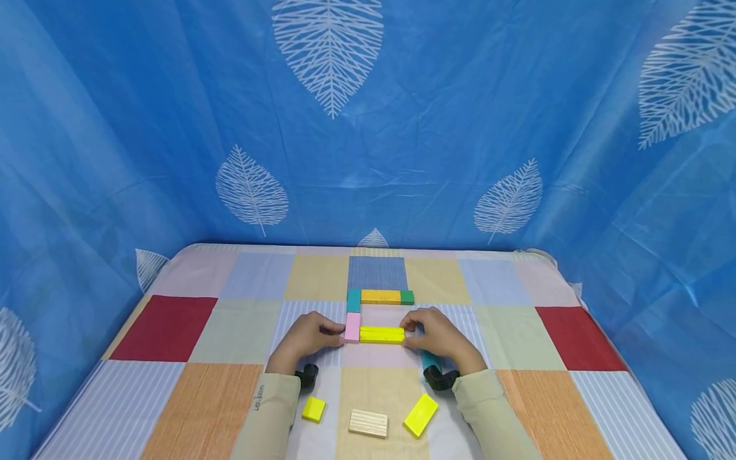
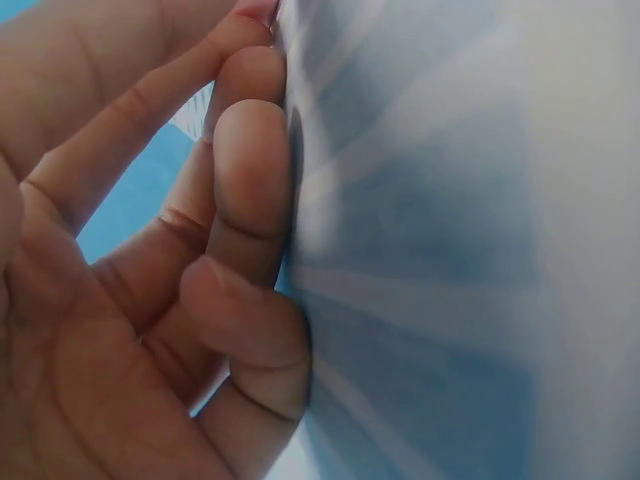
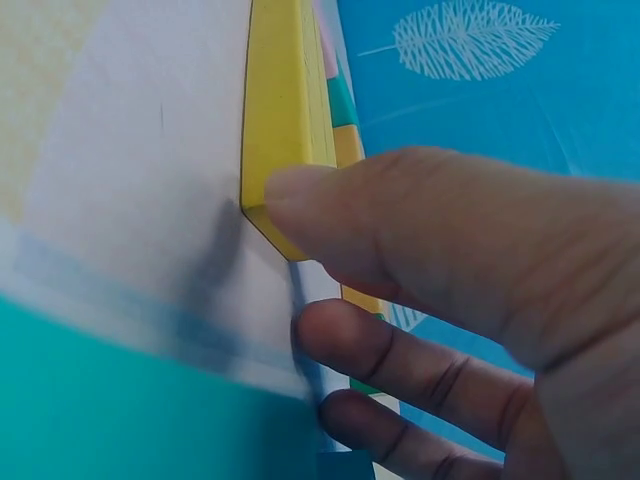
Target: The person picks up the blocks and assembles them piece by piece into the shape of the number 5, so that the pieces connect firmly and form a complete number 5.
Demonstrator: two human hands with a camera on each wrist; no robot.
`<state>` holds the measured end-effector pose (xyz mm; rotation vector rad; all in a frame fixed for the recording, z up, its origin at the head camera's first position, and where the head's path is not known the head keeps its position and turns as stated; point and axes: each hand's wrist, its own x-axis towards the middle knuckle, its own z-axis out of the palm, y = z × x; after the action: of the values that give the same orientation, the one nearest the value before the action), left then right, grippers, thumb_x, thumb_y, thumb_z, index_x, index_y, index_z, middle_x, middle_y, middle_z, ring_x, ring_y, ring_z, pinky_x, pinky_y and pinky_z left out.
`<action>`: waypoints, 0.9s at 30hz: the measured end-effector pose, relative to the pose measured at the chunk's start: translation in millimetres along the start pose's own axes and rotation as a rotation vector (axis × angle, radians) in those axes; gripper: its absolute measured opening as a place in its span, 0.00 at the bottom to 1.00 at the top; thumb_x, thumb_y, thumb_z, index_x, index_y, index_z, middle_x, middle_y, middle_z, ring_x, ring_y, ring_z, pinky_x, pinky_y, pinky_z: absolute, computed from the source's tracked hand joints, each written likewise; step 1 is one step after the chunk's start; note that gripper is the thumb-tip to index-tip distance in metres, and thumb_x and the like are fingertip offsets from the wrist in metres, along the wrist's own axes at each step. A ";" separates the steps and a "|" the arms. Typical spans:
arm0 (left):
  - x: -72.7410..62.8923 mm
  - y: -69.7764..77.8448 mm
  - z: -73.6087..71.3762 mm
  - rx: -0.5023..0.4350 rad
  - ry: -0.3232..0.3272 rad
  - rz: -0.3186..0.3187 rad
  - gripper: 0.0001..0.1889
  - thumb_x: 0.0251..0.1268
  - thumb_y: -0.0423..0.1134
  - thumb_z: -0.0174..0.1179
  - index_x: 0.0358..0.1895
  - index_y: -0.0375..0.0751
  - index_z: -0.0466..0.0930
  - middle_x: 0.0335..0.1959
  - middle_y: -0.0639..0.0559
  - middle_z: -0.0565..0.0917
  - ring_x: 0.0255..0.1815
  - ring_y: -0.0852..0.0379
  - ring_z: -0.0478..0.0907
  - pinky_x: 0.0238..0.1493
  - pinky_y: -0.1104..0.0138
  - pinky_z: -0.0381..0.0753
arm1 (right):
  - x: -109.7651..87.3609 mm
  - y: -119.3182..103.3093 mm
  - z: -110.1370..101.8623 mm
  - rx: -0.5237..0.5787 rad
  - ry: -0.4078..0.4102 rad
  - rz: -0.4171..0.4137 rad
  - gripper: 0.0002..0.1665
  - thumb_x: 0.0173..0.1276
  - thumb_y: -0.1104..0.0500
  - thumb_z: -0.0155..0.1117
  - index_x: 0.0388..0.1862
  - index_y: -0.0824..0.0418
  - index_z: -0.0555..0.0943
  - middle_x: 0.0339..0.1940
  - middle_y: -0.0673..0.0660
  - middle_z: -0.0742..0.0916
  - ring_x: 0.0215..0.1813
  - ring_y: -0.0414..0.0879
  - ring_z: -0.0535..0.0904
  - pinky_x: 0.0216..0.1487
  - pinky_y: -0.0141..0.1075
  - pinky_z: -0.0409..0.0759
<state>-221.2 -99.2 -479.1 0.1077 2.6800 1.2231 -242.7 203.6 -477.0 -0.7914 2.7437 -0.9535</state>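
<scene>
My left hand is at the left side of a pink block, its fingertips touching that side. Only a sliver of pink shows at the top of the left wrist view, beyond the bent fingers. On the other side, my right hand pinches the right end of a long yellow block. Its thumb lies against that end in the right wrist view, and the index finger is hidden behind it. The yellow block's left end meets the pink block.
Behind are a teal block, an orange block and a green block, joined in an outline. Another teal block lies under the right wrist. Nearer are a yellow square block, a ridged wooden block and a yellow block.
</scene>
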 end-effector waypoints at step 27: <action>5.4 -0.3 -0.6 0.000 -0.019 -0.024 0.27 0.61 0.34 0.80 0.65 0.41 0.87 0.36 0.54 0.81 0.39 0.54 0.74 0.44 0.62 0.75 | 2.0 -1.0 -0.8 -0.038 -0.007 0.003 0.11 0.68 0.65 0.78 0.48 0.61 0.89 0.36 0.46 0.84 0.40 0.43 0.74 0.50 0.44 0.76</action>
<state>-226.6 -99.1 -479.8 0.0865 2.6567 1.2093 -244.1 202.3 -475.7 -0.7947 2.7641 -0.8984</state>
